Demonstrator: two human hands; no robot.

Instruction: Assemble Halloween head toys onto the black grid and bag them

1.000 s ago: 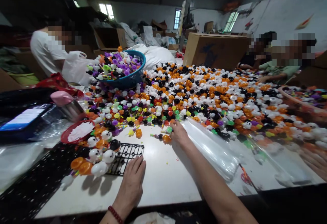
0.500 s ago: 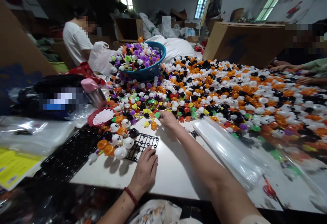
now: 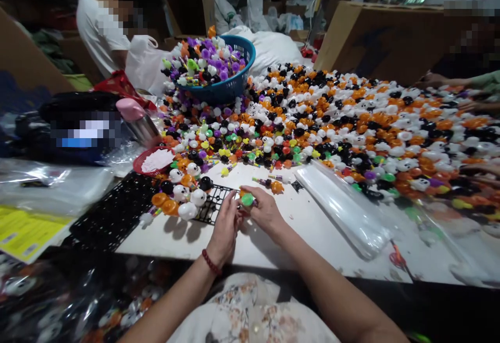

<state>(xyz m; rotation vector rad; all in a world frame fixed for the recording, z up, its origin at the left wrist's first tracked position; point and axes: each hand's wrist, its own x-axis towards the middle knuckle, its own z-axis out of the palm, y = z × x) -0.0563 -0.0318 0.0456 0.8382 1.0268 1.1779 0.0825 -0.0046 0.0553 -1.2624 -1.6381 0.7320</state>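
Observation:
In front of me my right hand (image 3: 267,212) pinches a small toy with a green round top (image 3: 247,199). My left hand (image 3: 224,231), with a red bead bracelet on its wrist, meets it there, fingers closed close to the toy's lower part. Whatever the left fingers grip is hidden. Beside my left hand lies a black plastic grid (image 3: 216,203). Its left part carries several ball-headed toys (image 3: 182,193) in white, orange and black. Just beyond my right hand, an orange-headed toy (image 3: 277,187) lies on the white table (image 3: 269,249).
A large heap of small toys (image 3: 332,119) covers the table's far side. Behind it stands a full blue basket (image 3: 234,88). Clear plastic bags (image 3: 344,212) and red-handled scissors (image 3: 397,257) lie right; a red dish (image 3: 142,163) and pink-lidded flask (image 3: 135,116) left. Co-workers are nearby.
My right hand has come back from the heap's edge with the green-topped toy. My left hand has risen from the grid's edge to meet it. The view has tilted down.

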